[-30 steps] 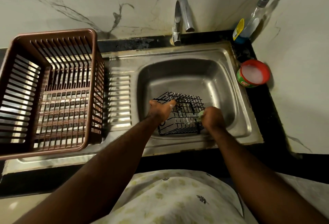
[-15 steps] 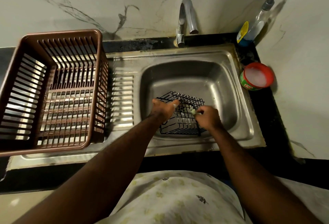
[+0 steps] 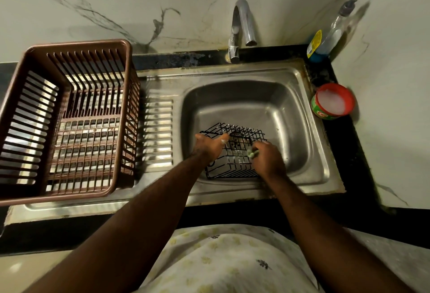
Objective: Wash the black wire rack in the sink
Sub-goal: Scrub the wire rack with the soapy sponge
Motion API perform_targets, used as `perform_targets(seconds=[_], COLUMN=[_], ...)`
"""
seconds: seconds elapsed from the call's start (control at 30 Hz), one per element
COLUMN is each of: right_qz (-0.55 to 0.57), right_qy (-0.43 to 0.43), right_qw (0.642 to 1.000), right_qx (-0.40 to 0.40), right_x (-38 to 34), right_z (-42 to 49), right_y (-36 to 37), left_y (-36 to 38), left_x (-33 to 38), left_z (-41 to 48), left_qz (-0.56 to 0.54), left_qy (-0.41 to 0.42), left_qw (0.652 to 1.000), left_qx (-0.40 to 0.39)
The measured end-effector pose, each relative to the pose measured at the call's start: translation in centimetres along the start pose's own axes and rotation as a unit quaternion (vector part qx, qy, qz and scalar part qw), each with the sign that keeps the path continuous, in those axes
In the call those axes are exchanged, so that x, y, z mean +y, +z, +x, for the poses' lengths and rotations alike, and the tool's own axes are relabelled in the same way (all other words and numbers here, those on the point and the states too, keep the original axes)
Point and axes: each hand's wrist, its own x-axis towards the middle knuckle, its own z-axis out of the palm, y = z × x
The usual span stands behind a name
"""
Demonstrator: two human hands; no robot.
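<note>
Rack: black wire rack [image 3: 235,167] inside sink [image 3: 300,111], over the drain.
Left hand [image 3: 208,147]: steadying the rack's rim; curl of fingers not discernible.
Right hand [image 3: 267,159]: fingers pinching green scrub pad [image 3: 252,152] against the wires.
Progress: mid-scrub, judged; rinse under tap [image 3: 243,23] probably outstanding.

Tabletop [image 3: 356,157]: black stone, stained along the back edge.
Set into it: steel sink [image 3: 232,74], basin right, ribbed drainboard [image 3: 158,134] left; faucet [image 3: 244,20] at the back rim.
On drainboard: brown slatted basket [image 3: 79,45], upright.
In basin: black wire rack [image 3: 235,169].
Right of sink: open green tub [image 3: 325,111], red rim, white paste.
Back corner: clear pump bottle [image 3: 330,36], yellow label.
</note>
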Motion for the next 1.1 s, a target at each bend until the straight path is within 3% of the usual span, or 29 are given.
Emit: perform_targets(seconds=[0.1,0.23,0.5,0.7,0.8,1.0,1.1], right_qz=[-0.024,0.005,0.147,0.101,0.061,-0.059,-0.075], right_qy=[0.087,0.097,-0.041,-0.089,-0.051,0.106,0.131], right_qw=[0.996,0.995,0.988,0.991,0.996,0.993,0.988], right_qx=[-0.018,-0.022,0.004,0.028,0.033,-0.012,-0.026], right_x=[2.2,2.3,-3.0,-2.8,-1.2,3.8,4.2], right_z=[1.1,1.4,-0.8,-1.0,-0.4,1.5,2.5], right_y=[-0.6,-0.7,-0.3,0.0,-0.1,-0.1,0.2], left_y=[-0.1,0.3,-0.3,-0.1,0.0,-0.2,-0.1], left_x=[-0.1,-0.7,1.1,1.2,1.0,1.0,1.6], left_z=[0.0,0.9,0.4,0.0,0.3,-0.1,-1.0], left_qz=[0.016,0.016,0.044,0.057,0.029,0.012,0.017], left_qy=[-0.006,-0.018,0.001,0.010,0.004,-0.005,0.016], left_qw=[1.000,1.000,0.999,0.998,1.000,1.000,1.000], left_qx=[-0.010,0.012,0.007,0.009,0.011,0.024,0.017])
